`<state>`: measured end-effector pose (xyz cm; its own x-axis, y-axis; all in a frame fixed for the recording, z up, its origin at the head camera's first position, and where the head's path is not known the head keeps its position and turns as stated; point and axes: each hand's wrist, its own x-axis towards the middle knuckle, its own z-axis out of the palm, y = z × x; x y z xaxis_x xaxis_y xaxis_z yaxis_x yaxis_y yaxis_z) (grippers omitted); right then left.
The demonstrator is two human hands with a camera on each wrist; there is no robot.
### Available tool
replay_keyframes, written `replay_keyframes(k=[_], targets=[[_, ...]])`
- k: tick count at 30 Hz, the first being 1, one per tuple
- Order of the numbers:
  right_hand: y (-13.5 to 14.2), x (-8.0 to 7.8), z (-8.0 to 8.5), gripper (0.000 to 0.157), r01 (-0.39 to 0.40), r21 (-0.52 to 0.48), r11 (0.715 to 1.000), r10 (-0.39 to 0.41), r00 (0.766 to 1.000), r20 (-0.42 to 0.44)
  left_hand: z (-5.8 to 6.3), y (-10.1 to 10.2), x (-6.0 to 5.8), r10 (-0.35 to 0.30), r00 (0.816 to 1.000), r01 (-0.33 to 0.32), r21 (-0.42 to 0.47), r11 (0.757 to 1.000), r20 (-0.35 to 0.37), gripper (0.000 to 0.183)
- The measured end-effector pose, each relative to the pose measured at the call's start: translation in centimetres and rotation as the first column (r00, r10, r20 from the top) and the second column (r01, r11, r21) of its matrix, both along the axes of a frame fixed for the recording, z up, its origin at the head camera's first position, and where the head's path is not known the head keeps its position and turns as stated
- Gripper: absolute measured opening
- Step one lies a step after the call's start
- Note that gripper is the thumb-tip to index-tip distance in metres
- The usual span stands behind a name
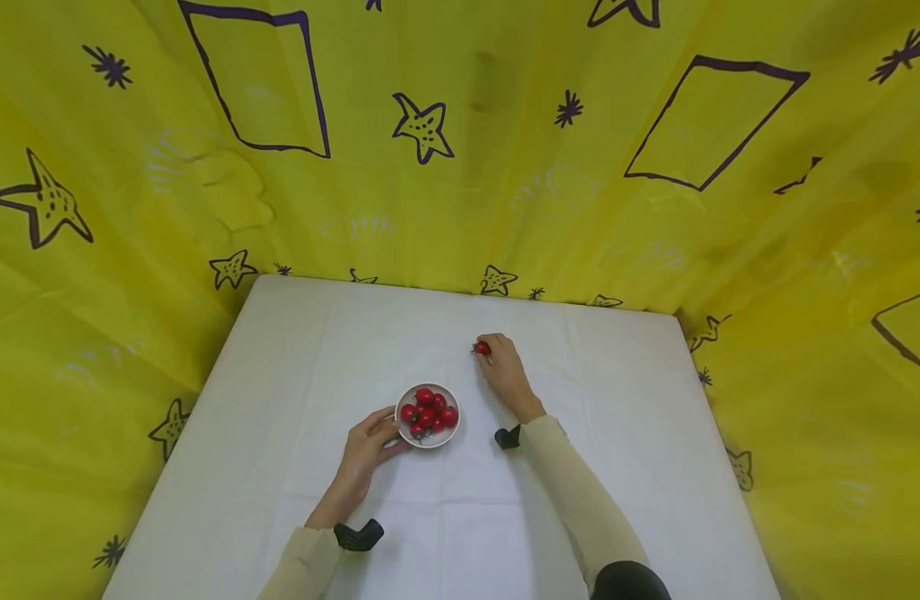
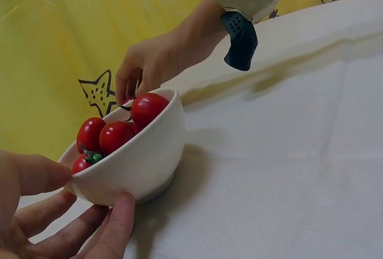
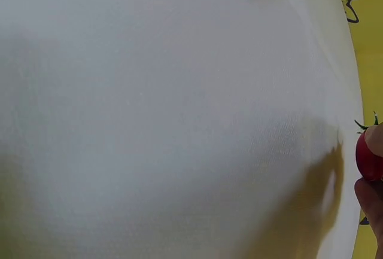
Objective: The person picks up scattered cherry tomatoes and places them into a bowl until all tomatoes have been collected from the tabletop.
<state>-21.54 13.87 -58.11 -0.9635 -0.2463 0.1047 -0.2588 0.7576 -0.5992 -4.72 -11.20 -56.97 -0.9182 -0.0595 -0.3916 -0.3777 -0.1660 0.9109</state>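
Note:
A small white bowl holds several red cherry tomatoes, some with green stems. My left hand holds the bowl at its left side; in the left wrist view its fingers curve along the bowl wall. Beyond the bowl and to its right, my right hand pinches a single cherry tomato between thumb and fingers. That tomato, with its green stem, shows at the right edge of the right wrist view, partly covered by the fingertips.
A white cloth covers the table. Yellow curtains with drawn stars and frames hang behind it and along both sides. Black wrist devices sit at both beige sleeves.

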Motion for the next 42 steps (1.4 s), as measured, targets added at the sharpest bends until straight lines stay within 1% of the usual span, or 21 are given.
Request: replay_keyframes(k=[5, 11, 16, 19, 22, 25, 28, 32, 37, 42], targets=[[-0.1, 1.0, 0.6, 0.033, -0.029, -0.032, 0.999, 0.028, 0.999, -0.039, -0.1, -0.1, -0.2, -0.005, 1.000, 0.005, 0.007, 1.000, 0.000, 0.044], [-0.4, 2.3, 1.3, 0.032, -0.058, -0.057, 0.997, 0.052, 0.994, -0.096, 0.0, -0.1, -0.4, -0.005, 1.000, 0.005, -0.005, 1.000, 0.011, 0.043], [-0.5, 3.6, 1.6, 0.032, -0.076, -0.093, 0.993, 0.067, 0.992, -0.104, 0.0, -0.1, -0.4, -0.012, 1.000, 0.012, -0.012, 1.000, 0.012, 0.044], [-0.6, 4.5, 1.9, 0.033, -0.106, -0.116, 0.988, 0.092, 0.988, -0.122, -0.1, -0.1, -0.4, -0.013, 1.000, 0.013, -0.009, 1.000, 0.016, 0.044], [-0.7, 5.5, 2.1, 0.033, -0.150, -0.130, 0.980, 0.128, 0.977, -0.169, -0.2, -0.1, -0.4, -0.020, 1.000, 0.020, -0.010, 1.000, 0.011, 0.044], [-0.7, 6.5, 2.2, 0.033, -0.202, -0.138, 0.970, 0.168, 0.960, -0.223, -0.2, -0.1, -0.3, -0.026, 1.000, 0.026, -0.009, 1.000, 0.012, 0.043], [-0.8, 7.3, 2.3, 0.033, -0.245, -0.149, 0.958, 0.201, 0.944, -0.260, -0.2, -0.1, -0.3, -0.027, 1.000, 0.028, -0.009, 1.000, 0.012, 0.044], [-0.9, 8.2, 2.4, 0.034, -0.281, -0.160, 0.946, 0.228, 0.931, -0.285, -0.3, -0.1, -0.4, -0.026, 1.000, 0.026, -0.006, 1.000, 0.009, 0.044], [-1.1, 8.8, 2.4, 0.038, -0.326, -0.139, 0.935, 0.274, 0.913, -0.302, -0.2, -0.1, -0.4, -0.031, 1.000, 0.031, -0.008, 0.999, 0.001, 0.044], [-1.5, 9.3, 2.1, 0.037, -0.394, -0.092, 0.914, 0.348, 0.882, -0.318, -0.3, -0.3, -0.3, -0.033, 0.999, 0.033, -0.003, 0.999, -0.011, 0.045]])
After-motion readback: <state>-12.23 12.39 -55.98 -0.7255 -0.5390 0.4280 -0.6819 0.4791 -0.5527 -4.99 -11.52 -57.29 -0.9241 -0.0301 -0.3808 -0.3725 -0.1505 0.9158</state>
